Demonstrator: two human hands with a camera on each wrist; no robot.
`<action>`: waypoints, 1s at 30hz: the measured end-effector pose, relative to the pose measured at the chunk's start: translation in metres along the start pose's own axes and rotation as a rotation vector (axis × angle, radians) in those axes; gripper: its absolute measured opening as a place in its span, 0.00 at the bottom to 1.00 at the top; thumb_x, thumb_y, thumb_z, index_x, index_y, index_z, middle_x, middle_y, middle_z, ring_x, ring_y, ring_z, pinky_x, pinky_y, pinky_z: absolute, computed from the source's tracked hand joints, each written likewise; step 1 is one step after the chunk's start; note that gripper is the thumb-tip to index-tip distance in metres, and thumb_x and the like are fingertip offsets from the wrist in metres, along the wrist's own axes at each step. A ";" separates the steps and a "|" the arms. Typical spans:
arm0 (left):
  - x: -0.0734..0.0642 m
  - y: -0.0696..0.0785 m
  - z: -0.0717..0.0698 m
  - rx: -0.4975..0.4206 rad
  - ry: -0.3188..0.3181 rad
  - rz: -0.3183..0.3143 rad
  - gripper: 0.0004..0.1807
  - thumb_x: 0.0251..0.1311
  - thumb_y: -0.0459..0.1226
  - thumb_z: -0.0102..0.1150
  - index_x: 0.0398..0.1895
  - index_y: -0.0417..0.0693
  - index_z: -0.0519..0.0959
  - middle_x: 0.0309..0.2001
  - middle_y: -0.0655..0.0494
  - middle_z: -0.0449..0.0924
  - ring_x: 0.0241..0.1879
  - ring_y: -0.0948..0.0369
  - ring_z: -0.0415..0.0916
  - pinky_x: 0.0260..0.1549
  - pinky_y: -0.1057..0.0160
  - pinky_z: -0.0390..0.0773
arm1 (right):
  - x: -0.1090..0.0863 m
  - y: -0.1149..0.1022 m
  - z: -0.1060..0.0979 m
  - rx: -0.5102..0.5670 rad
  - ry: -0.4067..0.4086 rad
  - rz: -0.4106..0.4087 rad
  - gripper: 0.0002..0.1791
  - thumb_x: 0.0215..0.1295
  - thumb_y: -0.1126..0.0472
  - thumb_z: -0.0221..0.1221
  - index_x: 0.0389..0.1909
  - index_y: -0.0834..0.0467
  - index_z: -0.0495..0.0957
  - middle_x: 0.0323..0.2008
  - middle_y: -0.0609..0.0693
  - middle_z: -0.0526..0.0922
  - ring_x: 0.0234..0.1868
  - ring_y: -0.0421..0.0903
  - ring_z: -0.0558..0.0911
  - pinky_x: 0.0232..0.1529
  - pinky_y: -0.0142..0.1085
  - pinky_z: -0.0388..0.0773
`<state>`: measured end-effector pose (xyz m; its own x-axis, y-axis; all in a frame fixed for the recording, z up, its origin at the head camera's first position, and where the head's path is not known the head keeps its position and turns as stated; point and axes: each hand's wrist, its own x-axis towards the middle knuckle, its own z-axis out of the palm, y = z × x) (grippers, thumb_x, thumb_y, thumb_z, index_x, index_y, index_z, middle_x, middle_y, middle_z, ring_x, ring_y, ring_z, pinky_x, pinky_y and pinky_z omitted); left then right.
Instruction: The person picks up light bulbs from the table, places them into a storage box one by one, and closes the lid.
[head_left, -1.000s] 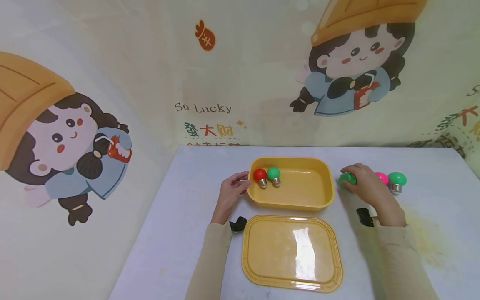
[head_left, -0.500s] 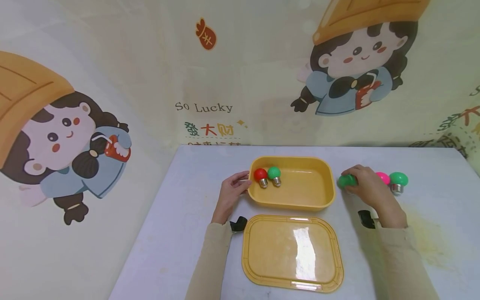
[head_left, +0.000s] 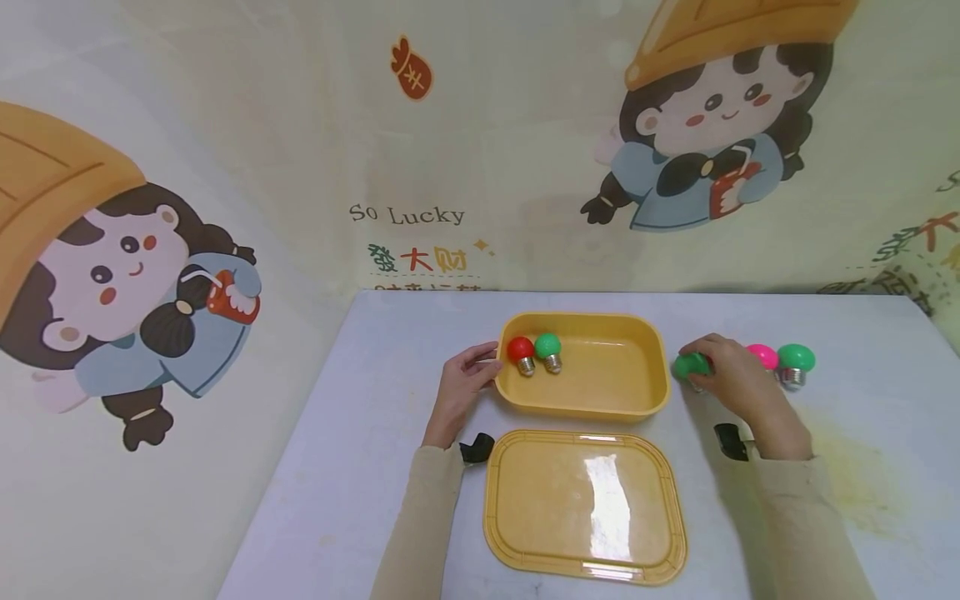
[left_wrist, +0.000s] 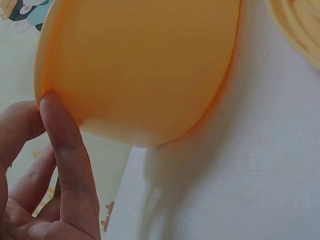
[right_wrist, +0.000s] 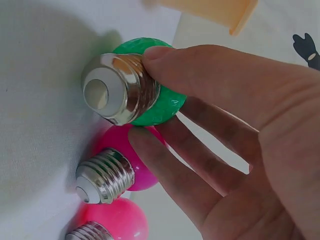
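My right hand point(head_left: 738, 379) pinches a green light bulb point(head_left: 692, 365) between thumb and fingertips, just right of the yellow box point(head_left: 581, 408). In the right wrist view this bulb's silver screw base point(right_wrist: 135, 85) points toward the camera, close to the table. A magenta bulb point(right_wrist: 142, 165) lies right beside my fingers there, with a pink bulb point(right_wrist: 125, 217) beyond it. My left hand point(head_left: 459, 392) touches the box's left end with its fingertips, fingers fairly straight. Inside the box, at the left, lie a red bulb point(head_left: 520, 348) and another green bulb point(head_left: 547, 346).
A yellow lid point(head_left: 581, 508) lies flat on the white table point(head_left: 360, 467), in front of the box. Another loose green bulb point(head_left: 797, 358) lies at the right end of the row. Printed cloth point(head_left: 517, 167) hangs behind the table.
My right hand has shifted slightly left and toward me with the green bulb, and more of the bulb's base shows. The left hand and box keep their place.
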<state>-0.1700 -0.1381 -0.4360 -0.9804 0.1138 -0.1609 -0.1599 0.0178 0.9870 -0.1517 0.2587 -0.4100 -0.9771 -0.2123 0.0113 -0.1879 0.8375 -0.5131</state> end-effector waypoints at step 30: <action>0.001 -0.012 0.000 0.007 0.038 0.011 0.23 0.64 0.36 0.65 0.63 0.43 0.77 0.58 0.41 0.78 0.52 0.45 0.78 0.38 0.68 0.82 | -0.004 -0.019 -0.007 0.031 0.086 -0.069 0.19 0.53 0.73 0.67 0.48 0.71 0.80 0.48 0.70 0.78 0.48 0.68 0.77 0.51 0.63 0.76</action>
<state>-0.1691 -0.1381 -0.4475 -0.9858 0.0763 -0.1495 -0.1482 0.0233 0.9887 -0.1450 0.2474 -0.3943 -0.9672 -0.2235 0.1207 -0.2530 0.8064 -0.5346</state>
